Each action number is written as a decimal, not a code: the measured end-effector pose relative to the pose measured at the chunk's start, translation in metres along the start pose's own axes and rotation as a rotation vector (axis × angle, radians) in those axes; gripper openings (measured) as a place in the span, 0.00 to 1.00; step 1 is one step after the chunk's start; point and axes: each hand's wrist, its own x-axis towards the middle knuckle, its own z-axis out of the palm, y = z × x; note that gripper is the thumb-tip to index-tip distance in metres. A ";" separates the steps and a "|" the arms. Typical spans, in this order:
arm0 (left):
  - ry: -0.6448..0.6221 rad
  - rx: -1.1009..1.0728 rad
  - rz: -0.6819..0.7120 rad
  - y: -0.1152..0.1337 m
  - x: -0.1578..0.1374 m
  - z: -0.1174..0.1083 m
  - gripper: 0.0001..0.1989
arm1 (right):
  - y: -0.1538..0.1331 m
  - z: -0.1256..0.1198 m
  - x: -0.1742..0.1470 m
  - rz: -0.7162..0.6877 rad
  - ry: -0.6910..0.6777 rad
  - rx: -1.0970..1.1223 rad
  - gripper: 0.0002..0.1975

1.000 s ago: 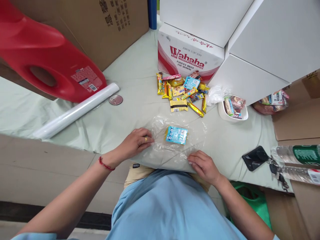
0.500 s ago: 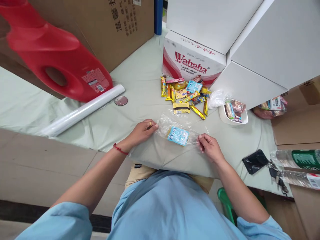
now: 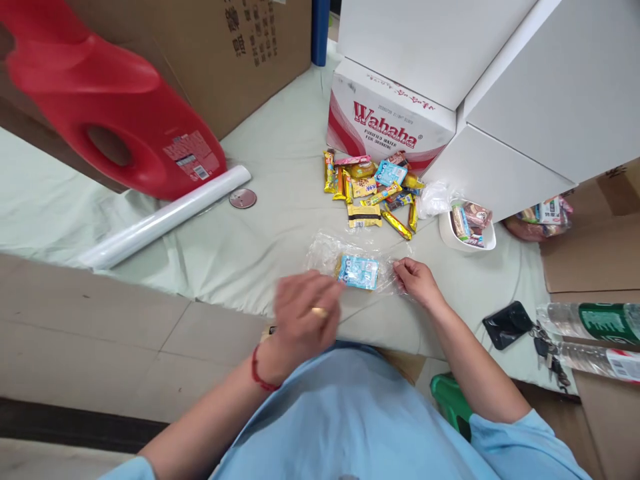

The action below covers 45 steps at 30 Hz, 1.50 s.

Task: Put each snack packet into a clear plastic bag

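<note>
A small blue snack packet lies on a sheet of clear plastic film near the table's front edge. My right hand pinches the film at its right side. Lifted in front of the film's left end is my left hand, its fingers smeared by motion; whether it holds anything does not show. Part of the film's near edge is hidden behind that hand. Just beyond the film rests a pile of wrapped snacks.
A roll of plastic film, a round tin disc and a red jug are on the left. Behind the snacks stands a Wahaba box. To the right are a white tub, a phone, keys and bottles.
My left hand has let go of the film's left edge and moved right and toward my body. My right hand keeps its pinch at nearly the same spot.
</note>
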 end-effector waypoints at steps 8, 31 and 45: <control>-0.325 0.130 0.033 0.003 0.040 0.075 0.19 | 0.003 -0.009 0.002 0.003 -0.006 -0.106 0.25; -0.351 0.259 0.015 0.001 0.041 0.079 0.15 | -0.056 0.022 0.106 -0.110 -0.074 -0.732 0.13; -0.368 0.216 0.003 -0.001 0.037 0.079 0.16 | -0.064 0.016 0.104 -0.269 -0.159 -0.450 0.13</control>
